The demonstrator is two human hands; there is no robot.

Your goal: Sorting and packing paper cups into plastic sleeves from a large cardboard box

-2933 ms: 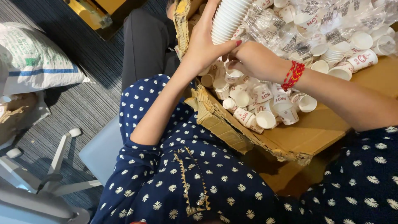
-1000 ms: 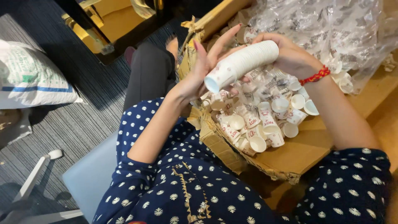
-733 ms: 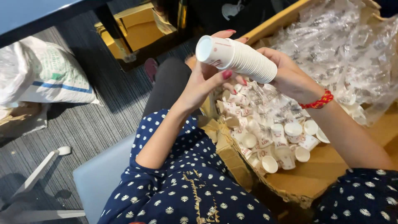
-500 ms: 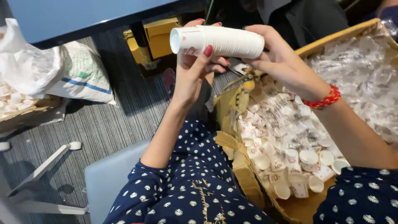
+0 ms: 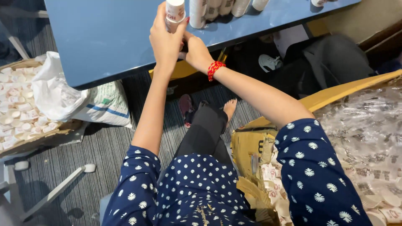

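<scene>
Nearest to the camera is the lap of the person, in a dark blue dress with white flowers. Just to the right of it stands an open cardboard box (image 5: 251,146) with small white paper cups (image 5: 276,190) and clear plastic sleeves (image 5: 364,129) inside. On the left, on the grey carpet, a second box (image 5: 19,106) holds more cups, and a white sack (image 5: 83,98) leans beside it.

Farther away, both arms reach up to the blue table (image 5: 104,37). The left hand (image 5: 165,39) is wrapped around a stack of white cups (image 5: 175,12), which stands upright on the table near its front edge. The right hand (image 5: 194,52), with a red bracelet on the wrist, is curled against the bottom of the same stack. Behind it, more cup stacks (image 5: 213,9) stand in a row.
</scene>
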